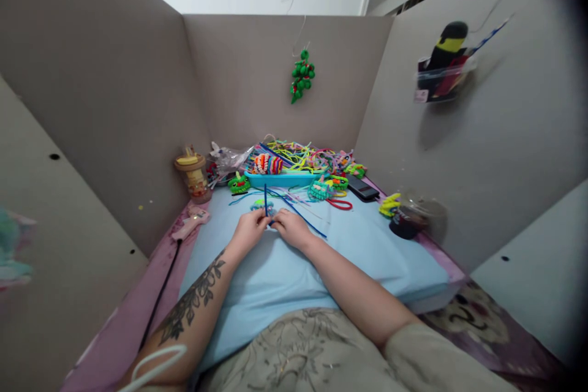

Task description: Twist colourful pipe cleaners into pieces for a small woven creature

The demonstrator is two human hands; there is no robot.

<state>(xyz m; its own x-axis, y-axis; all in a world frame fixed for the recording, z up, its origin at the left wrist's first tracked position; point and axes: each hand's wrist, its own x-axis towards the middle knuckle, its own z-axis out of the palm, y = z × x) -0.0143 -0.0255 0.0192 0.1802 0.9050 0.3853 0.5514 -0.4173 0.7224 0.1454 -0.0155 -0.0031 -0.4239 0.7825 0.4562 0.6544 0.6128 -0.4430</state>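
Note:
My left hand (pixel 250 229) and my right hand (pixel 293 228) meet over the middle of the light blue cloth (pixel 248 294). Between their fingertips is a dark blue pipe cleaner (pixel 265 197), one end standing straight up above the left fingers. Both hands are closed in a pinch; the exact grip at the fingertips is partly hidden. Just behind them sits a small light blue and green fuzzy piece (pixel 258 204), partly covered by the hands. Another dark blue pipe cleaner (pixel 309 225) lies slanting to the right of my right hand.
At the back, a turquoise tray (pixel 287 180) bears a heap of colourful pipe cleaners (pixel 298 156). Small figures, including a green one (pixel 239 184), sit around it. A phone (pixel 362 188) and dark cup (pixel 407 222) stand right, a lidded drink cup (pixel 193 177) left. Grey panels (pixel 275 73) enclose the table.

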